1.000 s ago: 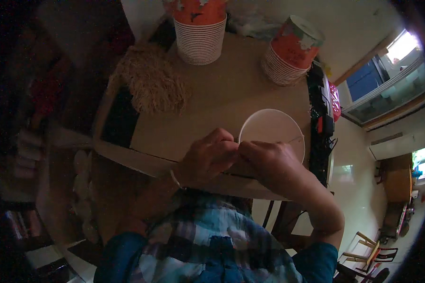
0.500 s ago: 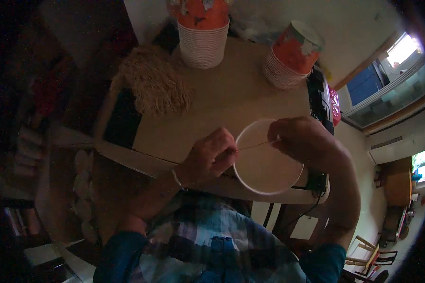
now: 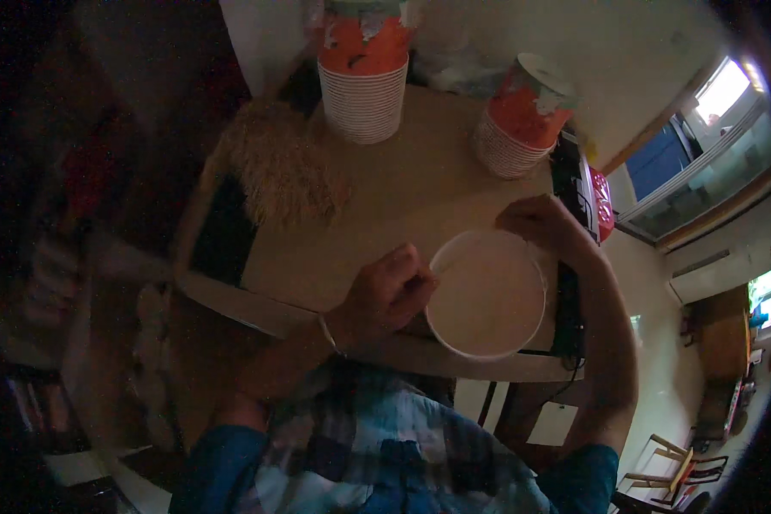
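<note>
A round white-rimmed tub [image 3: 486, 310], pale tan inside, stands at the table's near edge, its mouth facing up toward me. My left hand [image 3: 389, 289] is at the tub's left rim, thumb and fingers pinched on a thin string that barely shows in the dim light. Beyond the far right part of the rim is my right hand [image 3: 541, 224], its fingers pressed together and pointing left. What those fingers hold, if anything, is too small to make out. A bundle of tan, frayed strings [image 3: 287, 167] lies at the table's far left.
Cardboard [image 3: 385, 206] covers the tabletop. Toward the back stand a tall stack of white-rimmed tubs [image 3: 364, 98] with an orange top and a shorter stack [image 3: 512, 141]. A red object [image 3: 602, 204] sits past the right edge. A wooden chair [image 3: 660, 463] is at lower right.
My right hand has moved up and away from over the tub to beyond its far rim. The string stretched between both hands no longer shows clearly. My left hand stays near the left rim.
</note>
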Demonstrator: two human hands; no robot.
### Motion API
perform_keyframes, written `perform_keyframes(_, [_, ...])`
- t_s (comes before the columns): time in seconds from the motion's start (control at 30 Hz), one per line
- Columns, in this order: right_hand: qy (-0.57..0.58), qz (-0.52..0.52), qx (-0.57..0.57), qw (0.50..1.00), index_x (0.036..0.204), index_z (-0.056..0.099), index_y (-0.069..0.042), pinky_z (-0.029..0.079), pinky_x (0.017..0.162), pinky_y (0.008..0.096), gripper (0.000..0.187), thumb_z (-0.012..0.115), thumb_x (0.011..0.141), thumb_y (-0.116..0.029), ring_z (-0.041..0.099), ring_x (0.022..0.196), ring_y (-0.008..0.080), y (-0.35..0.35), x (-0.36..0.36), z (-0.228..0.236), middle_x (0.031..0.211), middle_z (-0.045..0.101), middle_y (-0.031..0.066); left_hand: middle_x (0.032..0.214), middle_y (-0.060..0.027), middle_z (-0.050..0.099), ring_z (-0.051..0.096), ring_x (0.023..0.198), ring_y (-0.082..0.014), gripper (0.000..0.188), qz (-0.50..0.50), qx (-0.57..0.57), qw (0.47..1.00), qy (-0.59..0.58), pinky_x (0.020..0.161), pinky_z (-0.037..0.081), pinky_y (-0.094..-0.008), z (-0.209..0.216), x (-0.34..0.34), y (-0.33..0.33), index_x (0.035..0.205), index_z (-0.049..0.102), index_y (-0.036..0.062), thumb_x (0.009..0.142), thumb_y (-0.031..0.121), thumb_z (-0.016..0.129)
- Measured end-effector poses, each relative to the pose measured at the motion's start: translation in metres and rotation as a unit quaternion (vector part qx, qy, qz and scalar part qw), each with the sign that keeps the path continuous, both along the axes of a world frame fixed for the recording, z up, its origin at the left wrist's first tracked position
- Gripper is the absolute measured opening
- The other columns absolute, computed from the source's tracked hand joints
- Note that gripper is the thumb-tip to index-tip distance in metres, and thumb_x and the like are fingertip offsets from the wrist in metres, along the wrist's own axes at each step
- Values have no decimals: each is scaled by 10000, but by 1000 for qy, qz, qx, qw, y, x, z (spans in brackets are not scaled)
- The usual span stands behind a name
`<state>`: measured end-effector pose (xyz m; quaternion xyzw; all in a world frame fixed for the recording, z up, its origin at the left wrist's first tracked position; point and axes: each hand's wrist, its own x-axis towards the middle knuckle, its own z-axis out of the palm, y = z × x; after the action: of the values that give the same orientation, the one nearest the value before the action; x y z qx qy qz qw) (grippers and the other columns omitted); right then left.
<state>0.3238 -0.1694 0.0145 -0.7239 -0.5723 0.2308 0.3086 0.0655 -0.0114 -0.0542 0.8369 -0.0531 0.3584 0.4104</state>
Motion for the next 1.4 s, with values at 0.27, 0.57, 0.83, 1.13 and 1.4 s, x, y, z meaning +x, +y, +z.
perform_keyframes(0.27, [-61, 94, -2, 994, 965, 711, -54, 458, 559, 228, 182, 642, 907, -212, 558, 634, 48, 16, 13, -15, 753, 634, 7, 793, -70, 571, 562, 712, -145, 122, -30, -149, 984, 95, 628, 469, -287, 8, 1, 0, 844, 554, 30, 897, 111, 628])
perform_keyframes(0.57, [135, -129, -193, 963, 1098, 609, -113, 445, 534, 219, 182, 598, 921, -151, 560, 662, 55, 17, -13, 2, 828, 633, -16, 908, -11, 603, 540, 871, -99, 142, -65, -351, 907, 224, 798, 459, -272, -2, -2, 5, 975, 575, 57, 961, 192, 532])
perform_keyframes(0.83, [271, -34, 8, 962, 951, 566, -100, 451, 666, 246, 90, 633, 895, -121, 529, 755, 74, -3, -5, -23, 836, 531, -37, 858, 0, 615, 563, 828, -68, 100, -91, -378, 897, 208, 744, 482, -251, -10, -5, 8, 945, 580, 25, 938, 119, 547])
perform_keyframes(1.13, [77, -22, -124, 989, 828, 522, -73, 407, 625, 258, 186, 688, 848, -154, 438, 693, 74, 1, -29, 35, 700, 457, -35, 846, 11, 611, 553, 799, -62, 125, -86, -414, 870, 255, 715, 475, -241, -3, -4, 8, 951, 596, 36, 964, 144, 533])
perform_keyframes(1.4, [-65, 50, -92, 992, 823, 490, -51, 411, 591, 300, 246, 709, 823, -162, 436, 651, 104, 0, -29, 54, 683, 471, 14, 839, -11, 640, 590, 766, -100, 154, -95, -369, 880, 284, 697, 490, -247, 16, -19, 18, 957, 612, 44, 965, 188, 560])
